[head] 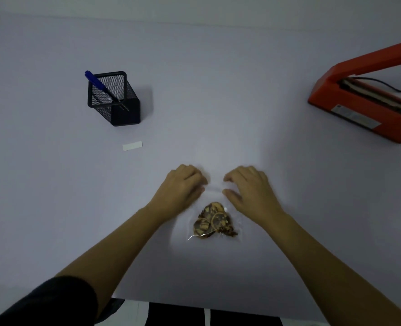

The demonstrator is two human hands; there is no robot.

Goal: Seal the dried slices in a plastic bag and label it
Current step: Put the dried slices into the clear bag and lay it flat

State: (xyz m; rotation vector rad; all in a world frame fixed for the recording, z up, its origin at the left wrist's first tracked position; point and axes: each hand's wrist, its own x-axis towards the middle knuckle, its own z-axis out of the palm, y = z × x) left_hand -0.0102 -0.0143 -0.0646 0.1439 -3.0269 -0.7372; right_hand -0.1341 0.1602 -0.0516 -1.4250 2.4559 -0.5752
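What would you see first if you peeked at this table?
The bright orange-red heat sealer at the right edge jumps out first. Mid-table, the left hand and right hand hold the top of a clear plastic bag with brown dried slices inside. A blue pen leans in a black mesh holder back left.

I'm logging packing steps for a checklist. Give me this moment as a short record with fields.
bag: plastic bag, clear, lying on the table
contents: dried slices, bunched at its near end
left hand: pinches the bag's far end
right hand: pinches the same end
sealer: heat sealer, far right, arm raised
label: white strip, on table, left of bag
pen: blue, leaning in mesh pen holder
stage: bag not yet at sealer, label unattached
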